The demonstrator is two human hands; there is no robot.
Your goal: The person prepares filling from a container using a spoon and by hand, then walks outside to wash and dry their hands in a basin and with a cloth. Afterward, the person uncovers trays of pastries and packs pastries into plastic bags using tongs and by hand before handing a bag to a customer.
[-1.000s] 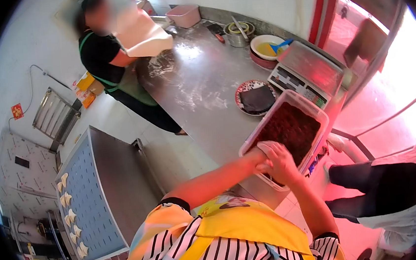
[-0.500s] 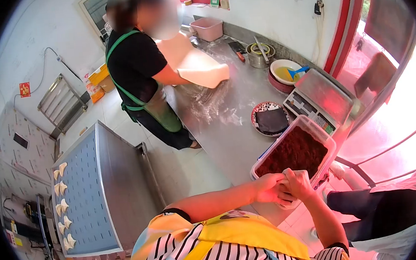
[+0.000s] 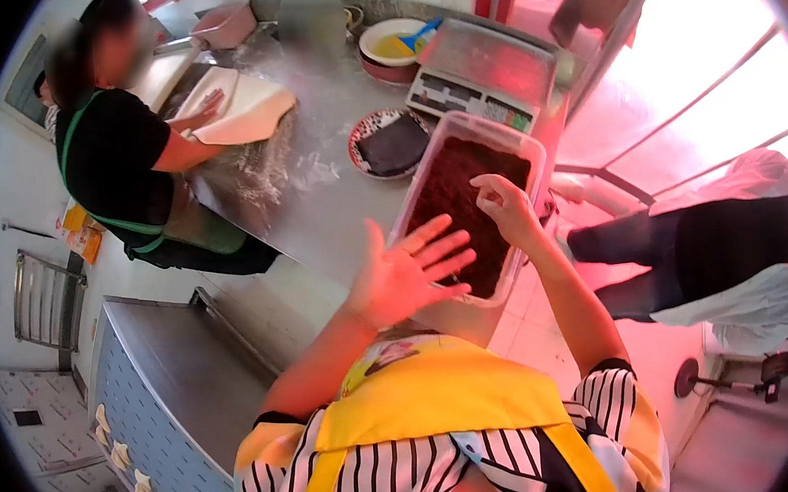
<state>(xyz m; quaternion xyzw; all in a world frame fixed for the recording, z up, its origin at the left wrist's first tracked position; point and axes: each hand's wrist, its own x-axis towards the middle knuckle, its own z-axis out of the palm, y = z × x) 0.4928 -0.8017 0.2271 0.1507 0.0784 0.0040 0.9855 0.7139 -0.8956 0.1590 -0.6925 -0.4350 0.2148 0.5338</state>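
My left hand (image 3: 415,268) is spread flat, palm up and fingers apart, in front of the near left side of a clear plastic tub (image 3: 530,145). The palm holds nothing. Dark reddish-brown paste (image 3: 464,184) fills much of the tub. My right hand (image 3: 506,210) is over the tub's right side, its fingers curled in toward the thumb. Whatever those fingers may hold is hidden from me. Left of the tub, a patterned plate (image 3: 360,162) carries a dark flat slab (image 3: 395,145).
Behind the tub stand a scale (image 3: 470,99) and a white bowl (image 3: 377,46) with yellow liquid and a blue-handled tool. A co-worker (image 3: 120,167) handles a dough sheet (image 3: 246,109) on the floured metal table (image 3: 330,214). Another person (image 3: 686,258) is at right. Shaped dough pieces (image 3: 143,488) lie on a blue tray.
My hands, clasped together at the tub's near edge before, have come apart. The left has opened out flat; the right has moved over the paste. My view has shifted toward the right.
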